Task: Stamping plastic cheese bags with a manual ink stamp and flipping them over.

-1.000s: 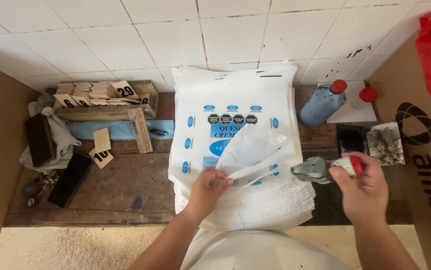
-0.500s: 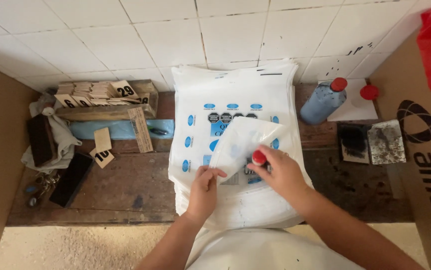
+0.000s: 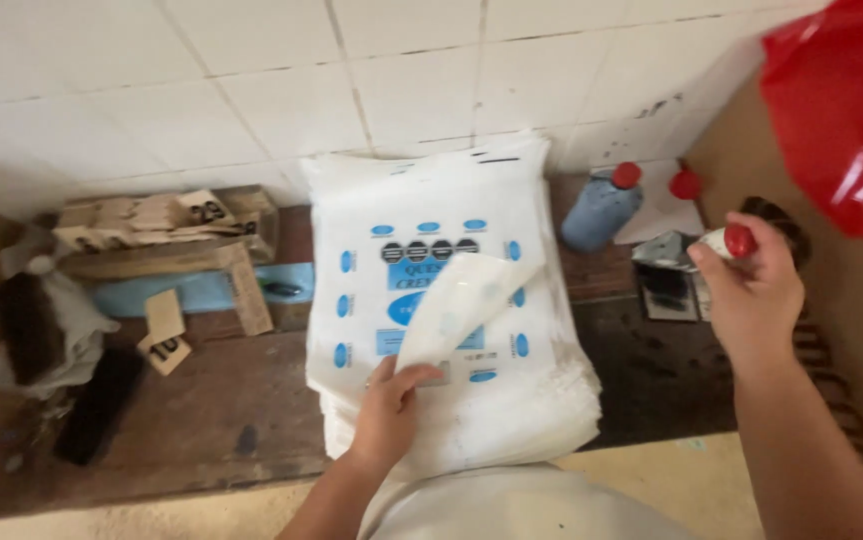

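Note:
A thick stack of white plastic bags [image 3: 451, 400] with blue and black print lies on a dark wooden bench. My left hand [image 3: 388, 410] pinches the lower edge of the top bag [image 3: 461, 300] and holds it curled up off the stack. My right hand [image 3: 751, 295] is raised at the right, over an open ink pad [image 3: 665, 285], and grips a small hand stamp with a red knob [image 3: 736, 240].
A blue bottle with a red cap [image 3: 596, 208] stands behind the ink pad. A wooden box of numbered tags [image 3: 166, 230], loose tags [image 3: 166, 335], a cloth and a black brush [image 3: 101, 400] lie at the left. A red plastic bag [image 3: 841, 110] hangs at the upper right.
My right hand has gone with the stamp from the bag under the lifted one back to the right, over the ink pad. The view has shifted and blurred. My left hand still holds the bag up.

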